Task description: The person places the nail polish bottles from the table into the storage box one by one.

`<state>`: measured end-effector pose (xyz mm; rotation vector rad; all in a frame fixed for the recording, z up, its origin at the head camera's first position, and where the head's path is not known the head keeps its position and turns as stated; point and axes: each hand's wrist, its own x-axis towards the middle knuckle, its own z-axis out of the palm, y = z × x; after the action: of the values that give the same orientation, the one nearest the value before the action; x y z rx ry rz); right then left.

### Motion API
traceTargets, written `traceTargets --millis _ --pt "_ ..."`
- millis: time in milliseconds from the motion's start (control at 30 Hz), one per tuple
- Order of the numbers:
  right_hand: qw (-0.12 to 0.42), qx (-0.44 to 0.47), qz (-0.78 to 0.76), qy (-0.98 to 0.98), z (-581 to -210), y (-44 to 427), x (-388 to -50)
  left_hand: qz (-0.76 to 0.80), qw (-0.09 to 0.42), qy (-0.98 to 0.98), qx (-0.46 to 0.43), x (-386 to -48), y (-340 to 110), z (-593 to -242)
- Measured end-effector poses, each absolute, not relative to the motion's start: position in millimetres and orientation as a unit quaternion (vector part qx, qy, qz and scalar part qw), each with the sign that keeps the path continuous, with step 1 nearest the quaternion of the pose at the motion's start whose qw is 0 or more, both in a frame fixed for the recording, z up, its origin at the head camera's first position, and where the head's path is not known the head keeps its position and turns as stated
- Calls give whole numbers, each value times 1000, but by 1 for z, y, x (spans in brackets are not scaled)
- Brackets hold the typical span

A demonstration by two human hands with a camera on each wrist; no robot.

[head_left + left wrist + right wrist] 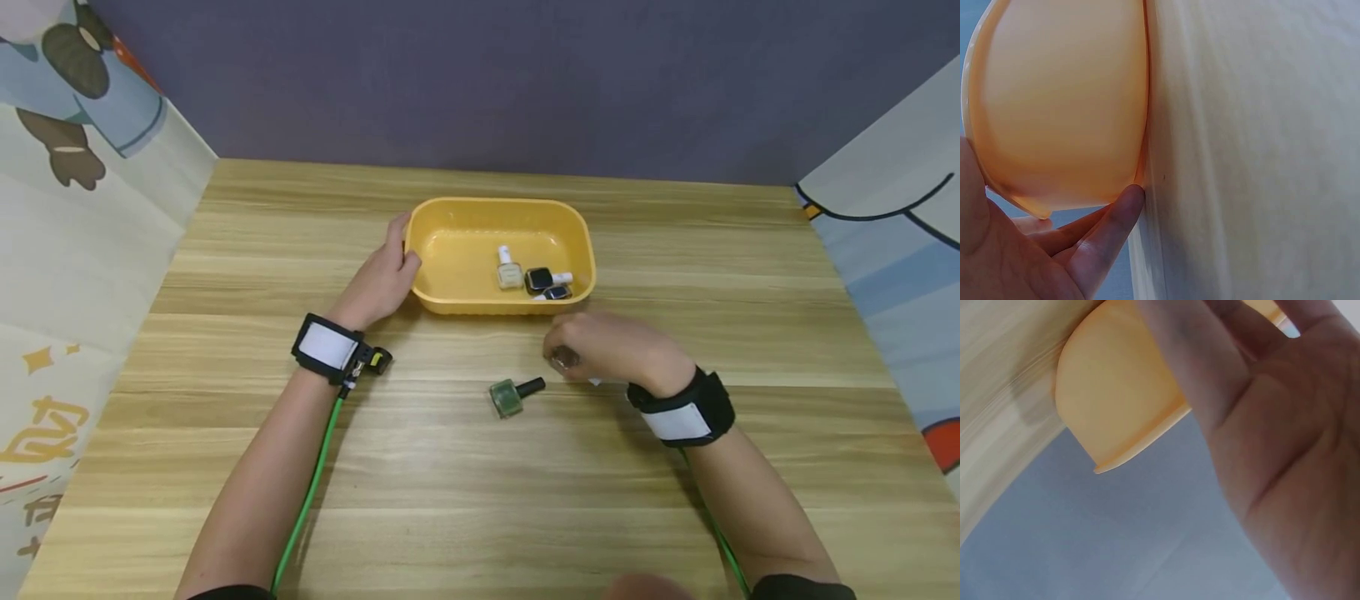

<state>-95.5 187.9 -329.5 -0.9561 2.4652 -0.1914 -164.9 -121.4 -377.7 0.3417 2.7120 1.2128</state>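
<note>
Basically, small glass bottles, probably light: brown bottle (564, 357) should be stiff, smooth, a bit slippery, and could chip or crack if dropped on the table (420, 483). Best hold, I'd judge, is a pinch across the flat sides of the glass, or on the cap. Green bottle (506, 398) likely handles the same; it lies on its side, black cap at 2 o'clock, so cap or body could both be taken.

Tub (495, 307) looks like thin plastic, fairly stiff, light enough to slide if knocked; rim is the obvious grip.

Right hand (603, 346) — fingers curled and clamped on brown bottle, which sits at the fingertips, about 8 o'clock from mid-hand, just off the tub's near edge at 5 o'clock. White bit (595, 382) peeks out under the palm; can't tell if it's that bottle's cap. Right wrist view doesn't show the glass.

Left hand (378, 283) is at the tub's 9 o'clock end — thumb on the rim, other fingers along the outer wall, tub end between them. Green bottle is near the right fingertips, at 8 o'clock, not touched. Inside the tub, toward 4 o'clock: pale bottle (509, 275) and two dark bottles (537, 280), clear of both hands.
</note>
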Motion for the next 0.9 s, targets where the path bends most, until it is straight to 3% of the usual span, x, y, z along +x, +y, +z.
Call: traceTargets --millis 400,900 --pt "203 -380 -78 899 -324 189 -92 401 75 906 116 -164 -121 -378" --pt "101 -445 -87 886 -311 192 -88 402 78 905 114 -165 -122 -379"
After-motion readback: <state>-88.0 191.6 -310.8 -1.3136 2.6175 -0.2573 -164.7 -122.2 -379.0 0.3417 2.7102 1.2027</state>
